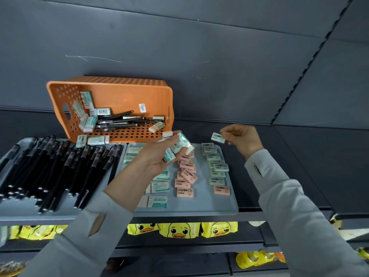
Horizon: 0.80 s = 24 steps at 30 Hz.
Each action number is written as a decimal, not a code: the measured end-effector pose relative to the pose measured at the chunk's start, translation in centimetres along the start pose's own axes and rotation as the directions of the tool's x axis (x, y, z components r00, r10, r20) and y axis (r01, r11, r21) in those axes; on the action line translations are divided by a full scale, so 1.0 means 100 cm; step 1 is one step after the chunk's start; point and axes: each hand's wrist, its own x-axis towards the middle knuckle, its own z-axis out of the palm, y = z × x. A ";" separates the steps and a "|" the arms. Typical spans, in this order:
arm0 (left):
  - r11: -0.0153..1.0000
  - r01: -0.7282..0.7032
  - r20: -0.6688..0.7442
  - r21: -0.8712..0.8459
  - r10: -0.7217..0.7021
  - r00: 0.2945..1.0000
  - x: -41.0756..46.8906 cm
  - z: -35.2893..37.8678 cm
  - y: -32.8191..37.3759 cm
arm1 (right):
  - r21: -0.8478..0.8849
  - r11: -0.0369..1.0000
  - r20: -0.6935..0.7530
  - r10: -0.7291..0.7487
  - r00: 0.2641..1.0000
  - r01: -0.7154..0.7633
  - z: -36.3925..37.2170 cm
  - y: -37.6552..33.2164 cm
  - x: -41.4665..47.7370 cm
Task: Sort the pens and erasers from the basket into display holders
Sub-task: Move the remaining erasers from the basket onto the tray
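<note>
Right grip [242, 139] pinches eraser [218, 137], long axis sideways

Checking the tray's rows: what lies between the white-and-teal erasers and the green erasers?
A column of pink erasers on the tray, shown in the head view.

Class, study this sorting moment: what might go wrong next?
1. The left hand holds a bunch of erasers; one may slip onto the sorted rows in the eraser tray.
2. The orange basket lies on its side, two erasers at its mouth; more could spill onto the pens.
3. One pink eraser already sits in the green column; the green eraser in the right hand could be misfiled too.
</note>
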 end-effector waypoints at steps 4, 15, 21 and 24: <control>0.999 0.008 -0.007 -0.049 -0.008 1.000 -0.002 -0.005 0.000 | -0.153 0.988 0.220 0.012 0.975 0.022 0.012 0.003 -0.004; 0.991 -0.064 -0.028 -0.115 0.061 0.998 -0.004 -0.010 0.000 | 0.107 0.994 0.486 -0.021 0.874 -0.036 0.057 -0.056 -0.040; 0.971 -0.070 -0.103 -0.229 0.047 0.994 -0.018 -0.030 0.023 | 0.157 0.987 0.365 -0.017 0.931 -0.043 0.070 -0.060 -0.035; 0.921 -0.097 -0.175 -0.376 0.032 0.984 -0.027 -0.055 0.048 | 0.176 0.983 0.321 -0.104 0.941 0.048 0.072 -0.061 -0.032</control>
